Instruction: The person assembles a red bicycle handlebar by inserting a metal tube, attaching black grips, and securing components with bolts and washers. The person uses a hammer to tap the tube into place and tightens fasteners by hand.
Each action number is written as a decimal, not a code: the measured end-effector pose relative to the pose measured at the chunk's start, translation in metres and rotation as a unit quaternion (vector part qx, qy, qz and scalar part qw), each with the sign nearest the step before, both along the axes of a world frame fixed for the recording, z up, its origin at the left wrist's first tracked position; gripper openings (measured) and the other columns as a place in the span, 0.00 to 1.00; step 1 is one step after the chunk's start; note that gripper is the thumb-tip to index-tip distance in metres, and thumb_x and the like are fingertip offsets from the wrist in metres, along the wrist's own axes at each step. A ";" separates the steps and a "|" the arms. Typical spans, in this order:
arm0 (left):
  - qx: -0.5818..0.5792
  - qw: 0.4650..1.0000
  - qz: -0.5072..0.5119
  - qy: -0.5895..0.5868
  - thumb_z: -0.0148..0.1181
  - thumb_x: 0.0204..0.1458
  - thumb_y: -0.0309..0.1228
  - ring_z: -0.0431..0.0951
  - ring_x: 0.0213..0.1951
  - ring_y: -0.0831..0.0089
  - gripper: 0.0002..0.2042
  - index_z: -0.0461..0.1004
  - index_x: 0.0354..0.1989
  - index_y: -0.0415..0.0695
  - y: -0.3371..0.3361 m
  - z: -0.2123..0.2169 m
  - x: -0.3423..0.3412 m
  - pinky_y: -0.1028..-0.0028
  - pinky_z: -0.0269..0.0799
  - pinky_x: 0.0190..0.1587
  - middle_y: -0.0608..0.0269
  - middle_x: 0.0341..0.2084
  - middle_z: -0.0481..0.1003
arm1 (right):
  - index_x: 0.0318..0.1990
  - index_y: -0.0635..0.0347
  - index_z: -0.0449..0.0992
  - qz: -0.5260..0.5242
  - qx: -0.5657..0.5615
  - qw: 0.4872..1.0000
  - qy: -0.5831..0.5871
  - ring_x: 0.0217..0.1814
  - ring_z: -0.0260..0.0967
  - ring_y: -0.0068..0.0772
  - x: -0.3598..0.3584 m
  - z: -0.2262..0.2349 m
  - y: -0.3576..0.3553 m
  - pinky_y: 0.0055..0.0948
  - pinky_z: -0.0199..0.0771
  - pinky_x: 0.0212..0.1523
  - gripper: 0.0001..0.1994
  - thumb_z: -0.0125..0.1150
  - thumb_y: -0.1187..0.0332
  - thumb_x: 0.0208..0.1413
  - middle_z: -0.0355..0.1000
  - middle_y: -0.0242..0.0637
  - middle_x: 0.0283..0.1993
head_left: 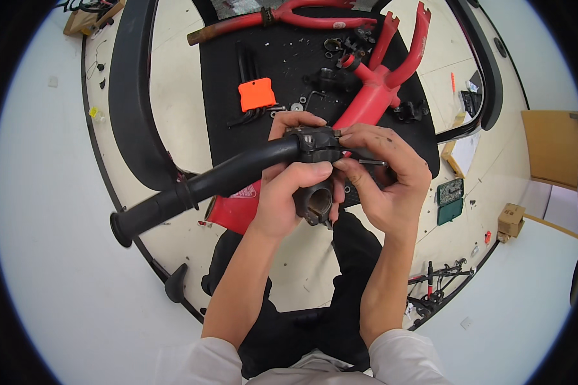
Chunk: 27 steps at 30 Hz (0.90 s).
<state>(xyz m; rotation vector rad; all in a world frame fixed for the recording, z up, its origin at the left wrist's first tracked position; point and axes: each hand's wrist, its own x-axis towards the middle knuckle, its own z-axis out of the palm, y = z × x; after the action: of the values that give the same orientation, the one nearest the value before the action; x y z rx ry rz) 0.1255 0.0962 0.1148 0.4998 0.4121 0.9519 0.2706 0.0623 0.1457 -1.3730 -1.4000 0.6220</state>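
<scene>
A black handlebar stem (319,142) is held up between two bare hands, above the near edge of a black seat (302,64) and just in front of the person's body. Through its clamp is passed a bent black handlebar (237,168), whose gripped end is left pointing down to the left; below the clamp, the round open collar (306,199) is turned toward the viewer.

The stem is gripped from the left by the left hand (279,202), its thumb laid across the front and its fingers wrapped behind. By the right hand (392,192), drawn narrow, the clamp's right end is met with fingertips and thumb, and a thin metal piece (372,162) is seen beside them; it is perhaps a hex key, though its tip is hidden and whether it is firmly pinched cannot be told.

The clamp fastening appears to be the step being worked on. For the next move, a steady left-hand hold and a well-seated tool would seem to be called for, lest the bolt head be slipped off.

Beyond the hands, a red bicycle frame (382,93), an orange tool holder (257,94) and a red fork (289,18) are laid out on the seat. On the floor at right, an open green case (449,210) is seen.
</scene>
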 end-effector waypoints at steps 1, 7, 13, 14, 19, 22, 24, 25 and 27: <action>-0.012 1.000 0.014 0.019 0.54 0.47 0.25 0.79 0.24 0.66 0.25 0.57 0.56 0.44 -0.001 0.002 0.003 0.69 0.79 0.20 0.51 0.31 0.72 | 0.38 0.66 0.81 -0.003 -0.001 1.000 -0.004 0.42 0.79 0.33 0.001 0.000 0.000 0.26 0.78 0.43 0.14 0.68 0.84 0.40 0.80 0.42 0.40; 0.010 0.998 0.008 0.059 0.57 0.45 0.23 0.78 0.26 0.70 0.26 0.58 0.55 0.43 0.000 0.001 0.000 0.73 0.78 0.23 0.55 0.33 0.73 | 0.40 0.66 0.81 0.008 -0.037 0.999 -0.032 0.42 0.79 0.31 0.009 0.009 -0.002 0.26 0.78 0.41 0.15 0.70 0.80 0.40 0.80 0.41 0.42; 0.015 0.996 -0.078 0.044 0.58 0.43 0.23 0.77 0.23 0.73 0.27 0.59 0.55 0.42 0.001 0.000 -0.013 0.74 0.75 0.21 0.57 0.34 0.73 | 0.40 0.62 0.82 0.017 -0.068 0.990 -0.124 0.35 0.80 0.35 0.026 0.008 -0.007 0.27 0.77 0.34 0.17 0.75 0.70 0.39 0.80 0.39 0.37; 0.025 0.994 -0.092 0.054 0.58 0.43 0.24 0.77 0.23 0.73 0.27 0.58 0.55 0.42 0.001 0.002 -0.015 0.74 0.75 0.22 0.57 0.33 0.73 | 0.40 0.62 0.82 0.033 -0.105 0.986 -0.125 0.34 0.80 0.37 0.027 0.010 -0.011 0.27 0.76 0.34 0.17 0.76 0.69 0.39 0.80 0.39 0.35; 0.028 0.989 -0.131 0.066 0.60 0.40 0.24 0.77 0.25 0.74 0.32 0.58 0.58 0.42 -0.004 0.020 -0.019 0.75 0.73 0.24 0.59 0.32 0.72 | 0.36 0.63 0.82 0.081 -0.133 0.980 -0.121 0.29 0.79 0.39 0.033 0.012 -0.017 0.27 0.77 0.31 0.17 0.77 0.68 0.37 0.78 0.42 0.29; 0.034 0.992 -0.112 0.046 0.60 0.43 0.22 0.76 0.25 0.74 0.35 0.56 0.63 0.43 -0.006 0.028 -0.018 0.75 0.73 0.24 0.59 0.33 0.72 | 0.38 0.66 0.78 0.077 -0.125 0.988 -0.040 0.27 0.69 0.18 0.034 0.004 -0.021 0.17 0.65 0.26 0.17 0.74 0.73 0.37 0.76 0.34 0.30; 0.031 0.990 -0.100 0.095 0.60 0.47 0.22 0.75 0.24 0.76 0.33 0.56 0.64 0.42 -0.007 0.032 -0.015 0.77 0.70 0.23 0.60 0.32 0.71 | 0.40 0.66 0.78 0.057 -0.134 0.989 -0.007 0.28 0.71 0.19 0.034 0.004 -0.021 0.18 0.67 0.28 0.18 0.74 0.72 0.40 0.76 0.35 0.31; 0.026 0.986 -0.093 0.140 0.59 0.50 0.22 0.74 0.23 0.77 0.32 0.56 0.65 0.42 -0.010 0.031 -0.015 0.77 0.68 0.22 0.61 0.31 0.71 | 0.42 0.66 0.77 0.044 -0.138 0.989 -0.002 0.28 0.73 0.20 0.033 0.003 -0.020 0.19 0.69 0.29 0.18 0.74 0.72 0.41 0.77 0.37 0.30; 0.025 0.980 -0.090 0.175 0.58 0.54 0.24 0.71 0.22 0.80 0.29 0.57 0.65 0.41 -0.009 0.028 -0.014 0.79 0.65 0.20 0.63 0.30 0.71 | 0.44 0.65 0.76 0.021 -0.124 0.992 0.004 0.29 0.75 0.22 0.031 0.000 -0.018 0.20 0.70 0.30 0.18 0.72 0.72 0.44 0.77 0.38 0.30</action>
<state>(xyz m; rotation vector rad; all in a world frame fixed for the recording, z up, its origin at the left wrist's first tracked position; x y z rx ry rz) 0.1116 0.0877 0.1426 0.7420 0.6483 0.6997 0.3013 0.0444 0.1455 -1.5358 -1.3834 0.8509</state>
